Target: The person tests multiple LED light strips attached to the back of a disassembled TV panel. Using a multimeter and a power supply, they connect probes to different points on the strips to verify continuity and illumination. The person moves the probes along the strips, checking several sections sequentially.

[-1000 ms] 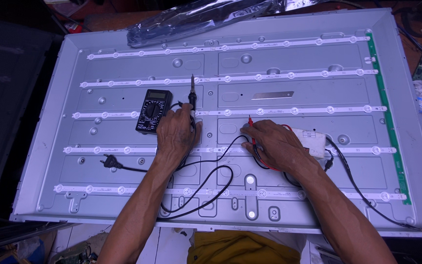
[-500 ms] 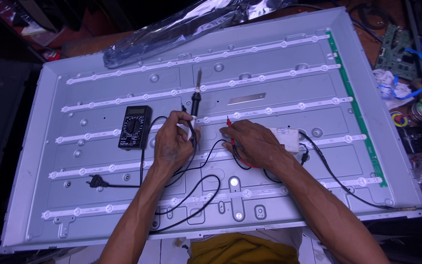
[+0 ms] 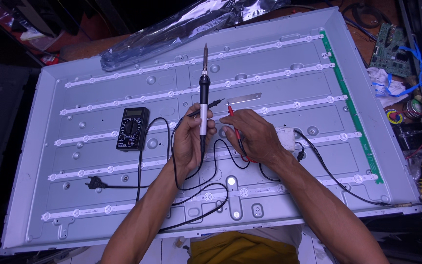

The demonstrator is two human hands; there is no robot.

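Left hand (image 3: 191,139) grips the light, rigid soldering iron (image 3: 203,93) by its insulated handle, black probe (image 3: 206,106) alongside; right hand (image 3: 250,134) pinches the slim red probe (image 3: 234,122).

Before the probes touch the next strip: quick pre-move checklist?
1. Left hand grips soldering iron, tip up and away from the strips: ok.
2. Black probe also in left hand, tip free: ok.
3. Red probe in right hand: ok.
4. Multimeter flat on the panel, face up; dial setting: cannot tell.
5. Black leads loop under both wrists, snag risk: not ok.
6. Plug lies loose on the panel, unplugged; whose plug: cannot tell.
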